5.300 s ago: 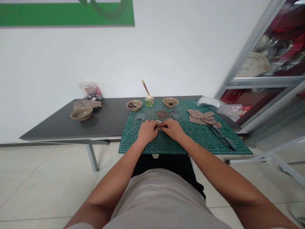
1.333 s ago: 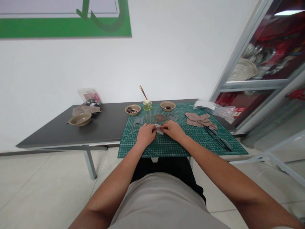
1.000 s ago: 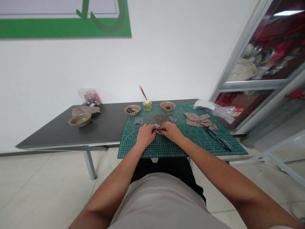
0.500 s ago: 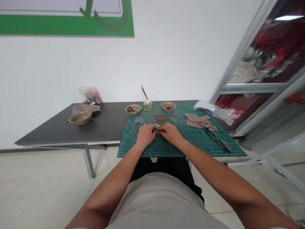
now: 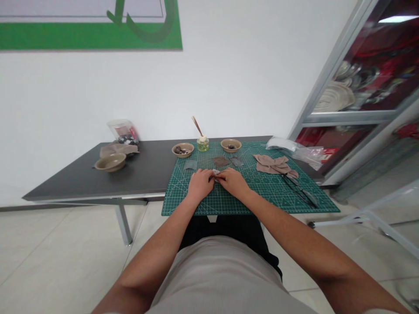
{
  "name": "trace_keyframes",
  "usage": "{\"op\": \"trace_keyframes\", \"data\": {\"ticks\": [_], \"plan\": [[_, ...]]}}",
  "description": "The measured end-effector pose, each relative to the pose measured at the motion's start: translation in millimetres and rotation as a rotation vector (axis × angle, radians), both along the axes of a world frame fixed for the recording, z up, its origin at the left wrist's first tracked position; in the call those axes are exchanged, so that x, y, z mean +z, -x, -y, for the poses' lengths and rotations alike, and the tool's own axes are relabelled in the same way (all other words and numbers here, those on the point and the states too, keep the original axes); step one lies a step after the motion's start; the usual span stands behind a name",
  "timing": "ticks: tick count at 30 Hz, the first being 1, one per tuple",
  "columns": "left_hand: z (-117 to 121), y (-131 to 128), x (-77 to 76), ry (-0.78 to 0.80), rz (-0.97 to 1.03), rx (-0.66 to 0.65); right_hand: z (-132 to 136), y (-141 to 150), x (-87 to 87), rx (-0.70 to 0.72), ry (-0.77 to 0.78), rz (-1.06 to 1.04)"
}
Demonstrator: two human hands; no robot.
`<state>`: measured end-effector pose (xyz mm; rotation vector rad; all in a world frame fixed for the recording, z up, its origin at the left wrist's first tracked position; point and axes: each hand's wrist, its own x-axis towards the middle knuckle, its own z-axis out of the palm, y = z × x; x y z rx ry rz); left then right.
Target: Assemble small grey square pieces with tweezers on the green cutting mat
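My left hand (image 5: 200,183) and my right hand (image 5: 233,181) meet over the green cutting mat (image 5: 216,204), fingers closed in a pinch. Between them is a small light-grey piece of fabric (image 5: 216,173), mostly covered by my fingers. Just beyond lie a grey-blue square (image 5: 190,165), a brown fabric square (image 5: 220,162) and a dark grey piece (image 5: 236,161), all flat on the mat. To the right, a crumpled brownish-pink cloth (image 5: 272,165) rests beside black-handled scissors (image 5: 299,190).
Two tan bowls, the left bowl (image 5: 183,150) and right bowl (image 5: 231,145), hold small dark bits. A reed diffuser bottle (image 5: 203,143) stands between them. Another bowl (image 5: 110,163) and a clear tub (image 5: 122,131) sit at the left. Plastic bags (image 5: 296,152) lie at the back right.
The view has shifted very slightly. Both hands stay at the same spot, pinching the light-grey fabric.
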<state>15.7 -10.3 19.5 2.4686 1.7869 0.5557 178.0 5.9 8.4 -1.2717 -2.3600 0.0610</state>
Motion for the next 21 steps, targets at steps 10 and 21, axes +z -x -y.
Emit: {"op": "trace_keyframes", "data": {"ticks": [10,21], "plan": [[0,0,1.7,-0.002,0.001,-0.007,-5,-9,-1.8,-0.040,0.010,-0.028],[1,0,1.0,-0.012,0.019,-0.006,1,-9,-4.3,-0.039,-0.011,-0.043]]}}
